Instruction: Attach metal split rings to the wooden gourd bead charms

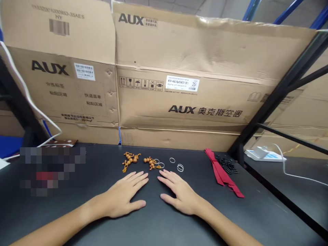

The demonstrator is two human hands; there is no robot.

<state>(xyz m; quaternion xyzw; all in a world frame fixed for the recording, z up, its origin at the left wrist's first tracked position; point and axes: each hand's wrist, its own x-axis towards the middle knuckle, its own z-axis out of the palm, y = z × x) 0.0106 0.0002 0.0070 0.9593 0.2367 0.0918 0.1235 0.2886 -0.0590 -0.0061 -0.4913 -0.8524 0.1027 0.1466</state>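
My left hand (125, 196) lies flat on the black table (77, 212), fingers stretched out, holding nothing. My right hand (179, 193) lies flat beside it, fingers spread, also empty. Just beyond the fingertips sit two clusters of small orange gourd-shaped beads on cords (130, 160), one of them (150, 162) next to several metal split rings (180, 167). Neither hand touches them.
Red ribbons (222, 172) and a pile of black cords (227, 163) lie to the right. Large AUX cardboard boxes (179, 85) wall off the back. A black rack post (276, 92) slants at right, with a white power strip (263, 153) behind it. A blurred patch covers the left of the table.
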